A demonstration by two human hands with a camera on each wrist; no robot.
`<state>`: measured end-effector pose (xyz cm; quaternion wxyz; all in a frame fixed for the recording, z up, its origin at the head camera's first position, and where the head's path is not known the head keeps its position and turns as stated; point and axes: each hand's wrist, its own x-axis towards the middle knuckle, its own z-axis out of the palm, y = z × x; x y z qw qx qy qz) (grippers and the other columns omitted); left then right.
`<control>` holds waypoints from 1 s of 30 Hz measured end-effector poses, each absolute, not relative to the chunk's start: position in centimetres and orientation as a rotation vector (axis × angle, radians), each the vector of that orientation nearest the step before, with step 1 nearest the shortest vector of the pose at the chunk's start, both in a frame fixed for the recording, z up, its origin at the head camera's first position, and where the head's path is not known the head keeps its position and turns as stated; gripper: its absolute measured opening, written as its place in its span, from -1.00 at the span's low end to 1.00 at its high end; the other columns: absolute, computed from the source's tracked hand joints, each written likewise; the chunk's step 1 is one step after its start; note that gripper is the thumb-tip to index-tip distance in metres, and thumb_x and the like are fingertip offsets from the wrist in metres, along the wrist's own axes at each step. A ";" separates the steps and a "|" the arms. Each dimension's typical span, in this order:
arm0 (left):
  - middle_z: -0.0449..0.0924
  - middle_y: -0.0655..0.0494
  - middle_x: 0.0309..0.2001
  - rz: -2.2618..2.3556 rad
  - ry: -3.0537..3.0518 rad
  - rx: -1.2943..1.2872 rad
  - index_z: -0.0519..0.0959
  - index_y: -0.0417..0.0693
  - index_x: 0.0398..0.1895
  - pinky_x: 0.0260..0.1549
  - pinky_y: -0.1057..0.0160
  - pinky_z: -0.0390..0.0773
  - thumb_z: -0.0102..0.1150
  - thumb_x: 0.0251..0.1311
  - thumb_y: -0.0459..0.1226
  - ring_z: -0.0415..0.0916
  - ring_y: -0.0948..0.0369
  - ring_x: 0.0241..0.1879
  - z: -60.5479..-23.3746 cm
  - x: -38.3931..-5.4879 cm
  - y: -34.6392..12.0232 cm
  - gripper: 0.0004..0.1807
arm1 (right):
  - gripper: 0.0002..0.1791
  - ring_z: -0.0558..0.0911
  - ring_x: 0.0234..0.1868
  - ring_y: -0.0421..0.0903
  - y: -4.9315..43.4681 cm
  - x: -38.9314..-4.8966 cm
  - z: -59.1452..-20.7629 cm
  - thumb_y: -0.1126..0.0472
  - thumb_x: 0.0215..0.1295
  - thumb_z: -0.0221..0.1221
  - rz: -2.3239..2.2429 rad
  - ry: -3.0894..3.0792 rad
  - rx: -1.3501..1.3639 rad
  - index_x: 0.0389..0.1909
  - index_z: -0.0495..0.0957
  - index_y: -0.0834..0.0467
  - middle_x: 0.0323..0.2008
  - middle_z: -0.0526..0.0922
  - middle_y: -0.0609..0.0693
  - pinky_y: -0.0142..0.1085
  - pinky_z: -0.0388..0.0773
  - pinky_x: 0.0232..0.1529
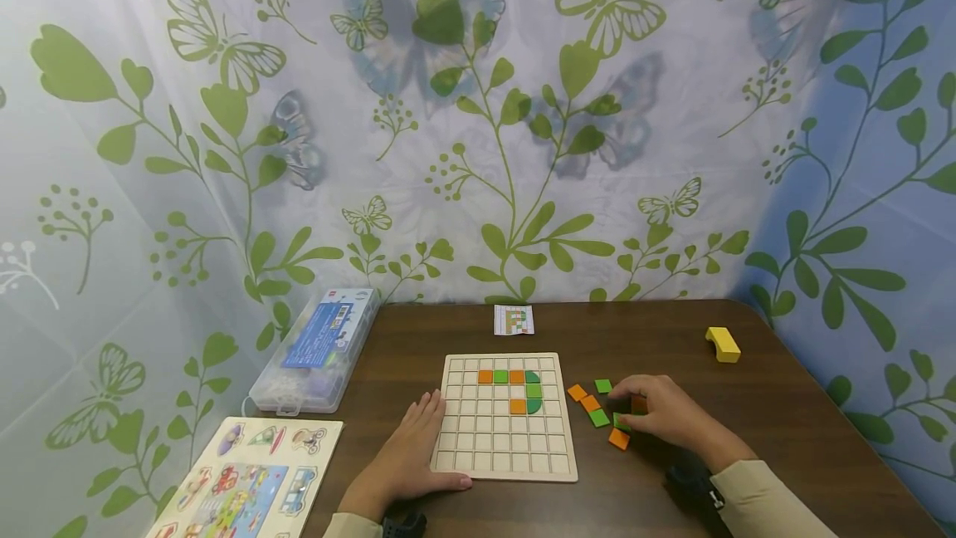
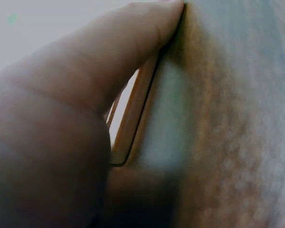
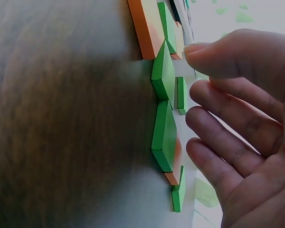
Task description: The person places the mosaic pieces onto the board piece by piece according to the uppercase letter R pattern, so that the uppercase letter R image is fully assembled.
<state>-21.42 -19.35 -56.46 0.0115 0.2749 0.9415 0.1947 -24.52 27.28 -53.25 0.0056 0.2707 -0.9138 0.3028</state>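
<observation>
A wooden grid board [image 1: 478, 442] lies on the brown table, with orange and green tiles in several of its upper squares. My left hand [image 1: 403, 457] rests along its left side, fingers straight and thumb at the near edge. To the right of the board, my right hand [image 1: 663, 412] hovers over a loose group of tiles, partly covering it. Among them are an orange tile [image 1: 618, 438] and a green tile [image 1: 599, 418]. The right wrist view shows the thumb and fingers apart with nothing between them, beside a green tile [image 3: 164, 137].
A small pattern card [image 1: 514, 320] lies behind the board. A yellow arch block [image 1: 723, 344] sits at the back right. On the left are a clear plastic case [image 1: 343, 372] with a blue label and a picture puzzle board [image 1: 329, 432]. A patterned curtain [image 1: 478, 189] hangs behind the table.
</observation>
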 end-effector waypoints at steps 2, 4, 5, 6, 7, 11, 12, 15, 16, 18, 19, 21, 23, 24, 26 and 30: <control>-0.01 -0.33 0.62 0.606 2.942 0.869 0.06 -0.44 0.63 0.53 -0.18 -0.03 0.25 0.04 0.54 -0.11 -0.20 0.61 -56.4 -21.4 -19.4 0.46 | -0.70 0.70 -0.01 0.00 27.3 -24.5 -53.2 0.23 0.22 0.53 0.950 -2.861 0.859 -0.03 0.77 0.09 -0.03 0.74 -0.10 0.12 0.66 0.05; 0.00 -0.34 0.61 0.607 2.945 0.875 0.07 -0.45 0.62 0.53 -0.18 -0.02 0.26 0.04 0.54 -0.10 -0.21 0.61 -56.4 -21.4 -19.4 0.45 | -0.69 0.69 -0.02 -0.01 27.3 -24.6 -53.2 0.25 0.21 0.53 0.952 -2.856 0.874 -0.02 0.77 0.10 -0.03 0.74 -0.10 0.13 0.65 0.05; 0.00 -0.35 0.61 0.609 2.946 0.877 0.07 -0.45 0.62 0.53 -0.18 -0.02 0.26 0.04 0.53 -0.10 -0.21 0.61 -56.4 -21.5 -19.4 0.45 | -0.69 0.69 -0.02 -0.02 27.3 -24.6 -53.2 0.26 0.21 0.53 0.949 -2.854 0.880 -0.02 0.77 0.09 -0.03 0.74 -0.10 0.12 0.65 0.05; 0.00 -0.34 0.62 0.606 2.947 0.874 0.07 -0.44 0.62 0.54 -0.17 -0.03 0.25 0.04 0.54 -0.11 -0.20 0.61 -56.4 -21.5 -19.4 0.45 | -0.68 0.69 -0.02 -0.03 27.3 -24.6 -53.2 0.27 0.20 0.53 0.950 -2.851 0.888 -0.02 0.77 0.09 -0.03 0.74 -0.11 0.12 0.66 0.05; 0.00 -0.33 0.62 0.603 2.946 0.868 0.06 -0.44 0.62 0.54 -0.16 -0.04 0.25 0.04 0.54 -0.11 -0.19 0.61 -56.4 -21.5 -19.4 0.45 | -0.68 0.69 -0.03 -0.03 27.3 -24.6 -53.2 0.28 0.19 0.53 0.951 -2.848 0.898 -0.02 0.77 0.09 -0.03 0.74 -0.11 0.11 0.66 0.05; -0.02 -0.30 0.63 0.597 2.943 0.850 0.05 -0.41 0.64 0.55 -0.14 -0.05 0.23 0.03 0.56 -0.13 -0.17 0.62 -56.5 -21.5 -19.4 0.46 | -0.65 0.68 -0.02 -0.03 27.3 -24.6 -53.2 0.33 0.16 0.52 0.952 -2.848 0.931 -0.01 0.76 0.10 -0.03 0.73 -0.11 0.06 0.66 0.04; -0.02 -0.30 0.63 0.598 2.942 0.848 0.05 -0.41 0.64 0.55 -0.14 -0.05 0.23 0.03 0.56 -0.13 -0.17 0.62 -56.5 -21.5 -19.4 0.46 | -0.64 0.68 -0.01 -0.02 27.4 -24.5 -53.2 0.34 0.16 0.52 0.959 -2.852 0.936 -0.01 0.76 0.10 -0.03 0.73 -0.11 0.05 0.66 0.04; -0.01 -0.32 0.62 0.611 2.944 0.854 0.06 -0.43 0.63 0.54 -0.16 -0.03 0.25 0.02 0.55 -0.11 -0.19 0.61 -56.4 -21.5 -19.4 0.46 | -0.64 0.68 0.00 -0.02 27.4 -24.5 -53.2 0.34 0.16 0.52 0.984 -2.870 0.940 0.00 0.76 0.10 -0.02 0.72 -0.11 0.04 0.66 0.03; -0.01 -0.32 0.62 0.612 2.943 0.853 0.07 -0.43 0.63 0.54 -0.16 -0.03 0.26 0.02 0.55 -0.11 -0.19 0.61 -56.4 -21.5 -19.4 0.46 | -0.63 0.67 0.01 -0.01 27.4 -24.6 -53.2 0.34 0.16 0.52 0.995 -2.876 0.940 0.00 0.76 0.09 -0.02 0.72 -0.11 0.04 0.66 0.03; 0.00 -0.33 0.62 0.614 2.942 0.854 0.07 -0.43 0.62 0.54 -0.17 -0.03 0.26 0.03 0.55 -0.10 -0.19 0.61 -56.3 -21.5 -19.4 0.46 | -0.63 0.67 0.02 0.00 27.5 -24.6 -53.3 0.33 0.16 0.52 1.006 -2.886 0.944 0.01 0.76 0.08 -0.01 0.71 -0.11 0.03 0.67 0.03; 0.00 -0.33 0.62 0.613 2.940 0.852 0.07 -0.43 0.63 0.54 -0.16 -0.03 0.25 0.03 0.55 -0.11 -0.19 0.61 -56.2 -21.4 -19.4 0.46 | -0.63 0.67 0.02 0.00 27.5 -24.6 -53.3 0.33 0.16 0.52 1.008 -2.889 0.948 0.01 0.76 0.08 -0.01 0.71 -0.11 0.02 0.67 0.03; -0.01 -0.33 0.62 0.618 2.935 0.852 0.07 -0.43 0.63 0.54 -0.17 -0.03 0.25 0.03 0.54 -0.11 -0.19 0.61 -56.2 -21.4 -19.3 0.45 | -0.63 0.67 0.02 0.00 27.6 -24.7 -53.4 0.32 0.17 0.52 0.999 -2.896 0.957 0.01 0.76 0.07 -0.01 0.71 -0.11 0.00 0.68 0.01; -0.01 -0.33 0.62 0.620 2.932 0.854 0.06 -0.44 0.63 0.54 -0.17 -0.03 0.26 0.04 0.54 -0.11 -0.19 0.61 -56.1 -21.4 -19.3 0.45 | -0.64 0.67 0.01 0.00 27.6 -24.8 -53.5 0.32 0.17 0.52 0.981 -2.900 0.962 0.00 0.76 0.06 -0.01 0.71 -0.12 -0.02 0.69 -0.01; -0.01 -0.33 0.62 0.621 2.931 0.856 0.06 -0.44 0.62 0.54 -0.17 -0.03 0.26 0.04 0.54 -0.11 -0.20 0.61 -56.1 -21.4 -19.3 0.45 | -0.65 0.68 0.00 -0.01 27.6 -24.8 -53.6 0.31 0.18 0.53 0.971 -2.902 0.962 -0.01 0.76 0.05 -0.02 0.71 -0.12 -0.03 0.70 -0.02; 0.00 -0.34 0.62 0.628 2.929 0.856 0.06 -0.45 0.62 0.53 -0.18 -0.02 0.27 0.04 0.53 -0.10 -0.20 0.61 -56.1 -21.3 -19.3 0.45 | -0.67 0.69 -0.02 -0.03 27.6 -24.8 -53.7 0.31 0.17 0.53 0.953 -2.902 0.957 -0.04 0.77 0.04 -0.04 0.72 -0.13 -0.03 0.70 -0.04; -0.01 -0.34 0.62 0.624 2.929 0.860 0.05 -0.45 0.62 0.53 -0.19 -0.03 0.26 0.03 0.54 -0.11 -0.21 0.61 -56.3 -21.3 -19.3 0.46 | -0.70 0.70 -0.09 -0.08 27.5 -24.7 -53.8 0.32 0.18 0.53 0.941 -2.900 0.944 -0.06 0.78 0.05 -0.08 0.72 -0.15 -0.05 0.72 -0.09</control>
